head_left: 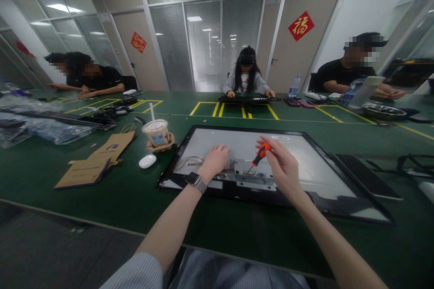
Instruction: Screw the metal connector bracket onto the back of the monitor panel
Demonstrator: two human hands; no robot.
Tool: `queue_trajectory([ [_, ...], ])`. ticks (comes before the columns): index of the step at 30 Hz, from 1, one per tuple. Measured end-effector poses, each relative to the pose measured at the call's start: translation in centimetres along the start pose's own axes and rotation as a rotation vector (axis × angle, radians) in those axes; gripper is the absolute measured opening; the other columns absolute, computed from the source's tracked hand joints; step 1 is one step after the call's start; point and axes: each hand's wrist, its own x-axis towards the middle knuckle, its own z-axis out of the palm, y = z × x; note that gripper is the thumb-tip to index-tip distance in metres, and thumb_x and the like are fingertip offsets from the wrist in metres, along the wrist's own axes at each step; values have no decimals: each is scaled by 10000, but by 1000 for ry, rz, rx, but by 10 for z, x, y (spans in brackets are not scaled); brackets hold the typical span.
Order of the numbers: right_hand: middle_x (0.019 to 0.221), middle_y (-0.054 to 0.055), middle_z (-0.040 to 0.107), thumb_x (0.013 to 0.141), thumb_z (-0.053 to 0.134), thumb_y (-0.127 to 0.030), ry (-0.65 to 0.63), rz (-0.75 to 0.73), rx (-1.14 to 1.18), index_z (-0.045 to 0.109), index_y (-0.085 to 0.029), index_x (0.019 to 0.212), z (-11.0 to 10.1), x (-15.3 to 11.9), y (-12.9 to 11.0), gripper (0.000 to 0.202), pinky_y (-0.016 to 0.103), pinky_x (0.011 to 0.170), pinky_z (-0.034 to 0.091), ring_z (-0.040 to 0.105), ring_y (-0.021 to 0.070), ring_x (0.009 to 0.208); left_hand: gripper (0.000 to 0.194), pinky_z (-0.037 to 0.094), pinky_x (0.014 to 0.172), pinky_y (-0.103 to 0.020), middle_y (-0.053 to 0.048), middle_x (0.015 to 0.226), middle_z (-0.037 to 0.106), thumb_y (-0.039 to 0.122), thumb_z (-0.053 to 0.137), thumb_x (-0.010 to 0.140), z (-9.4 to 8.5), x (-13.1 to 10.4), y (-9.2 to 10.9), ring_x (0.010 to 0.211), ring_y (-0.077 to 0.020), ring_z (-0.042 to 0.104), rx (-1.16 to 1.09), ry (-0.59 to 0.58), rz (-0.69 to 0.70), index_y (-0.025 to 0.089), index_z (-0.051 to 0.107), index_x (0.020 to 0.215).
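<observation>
A flat display panel [210,140] with a black frame lies face down or back up on the green table; I cannot tell which side shows. Near its front edge a metal bracket box [252,170] is fixed, with screws and connectors along it. My right hand [284,165] grips a screwdriver [261,153] with an orange and black handle, its thin shaft angled down to the box. To the left of the box, my left hand [216,161] lies on the panel with fingers stretched out, over some thin cables [190,162].
Left of the panel are an iced drink cup [158,133] in a carton holder, a white mouse [147,161] and paper bags [101,158]. A dark flat slab [366,174] and cables lie at right. Several people sit across the table, one handling a dark panel [249,99].
</observation>
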Motion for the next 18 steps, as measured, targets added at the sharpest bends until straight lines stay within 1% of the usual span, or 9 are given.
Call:
queue_trajectory([
  [2, 1169, 82, 696, 1005, 510, -191, -7, 1, 11, 636, -303, 1359, 1, 0, 0, 392, 411, 837, 589, 707, 225, 998, 397, 426, 1107, -384, -159, 1434, 572, 152, 370, 1033, 1, 0, 0, 1296, -261, 559, -6, 3, -2, 116, 553, 1383],
  [6, 959, 53, 681, 916, 682, -218, 66, -12, -98, 734, -279, 1193, 1, 3, 1, 288, 391, 762, 573, 670, 223, 867, 384, 437, 1097, -374, -154, 1422, 579, 165, 377, 1034, 0, 0, 1, 1266, -255, 582, -18, 9, -20, 128, 567, 1365],
  [8, 930, 46, 662, 900, 699, -225, 82, -20, -118, 750, -276, 1150, 1, 3, 0, 260, 394, 760, 566, 656, 220, 842, 380, 439, 1097, -379, -160, 1427, 574, 164, 385, 1031, -1, 0, 1, 1264, -257, 584, -18, 6, -28, 130, 568, 1362],
  [10, 1023, 62, 675, 946, 622, -224, 42, -13, -64, 719, -285, 1222, 1, 2, 0, 299, 407, 798, 576, 678, 223, 900, 385, 433, 1106, -388, -167, 1443, 563, 160, 389, 1027, -2, 0, 2, 1284, -261, 572, -18, 0, -24, 126, 561, 1370],
  [12, 1164, 82, 678, 995, 514, -209, -21, 14, 29, 650, -301, 1333, 2, 0, 0, 376, 421, 843, 592, 702, 219, 963, 394, 424, 1118, -395, -174, 1460, 551, 159, 387, 1028, -2, 0, 2, 1309, -265, 555, -18, -5, -18, 119, 551, 1383],
  [13, 1209, 88, 674, 1007, 484, -204, -41, 31, 65, 619, -307, 1370, 3, -1, 1, 401, 424, 855, 599, 710, 215, 976, 396, 423, 1120, -396, -176, 1463, 548, 158, 386, 1028, -2, 0, 2, 1315, -265, 551, -19, -8, -18, 117, 548, 1386],
  [14, 1209, 88, 677, 1007, 486, -205, -45, 43, 79, 608, -308, 1380, 4, -1, 2, 406, 425, 856, 605, 714, 212, 971, 395, 426, 1118, -395, -176, 1461, 550, 157, 386, 1028, -2, 0, 2, 1313, -263, 554, -20, -10, -18, 118, 550, 1384],
  [16, 1093, 71, 691, 981, 557, -219, -7, 45, 35, 645, -297, 1328, 4, -1, 3, 367, 420, 835, 609, 703, 211, 928, 385, 436, 1105, -388, -169, 1449, 559, 155, 387, 1026, -1, 0, 1, 1290, -259, 570, -24, -9, -21, 127, 563, 1367],
  [18, 960, 49, 670, 936, 640, -234, 43, 29, -43, 702, -283, 1230, 4, 0, 4, 304, 418, 806, 603, 675, 214, 877, 379, 440, 1096, -379, -161, 1439, 566, 153, 388, 1024, -1, 1, 1, 1272, -254, 581, -28, -6, -19, 134, 570, 1356],
])
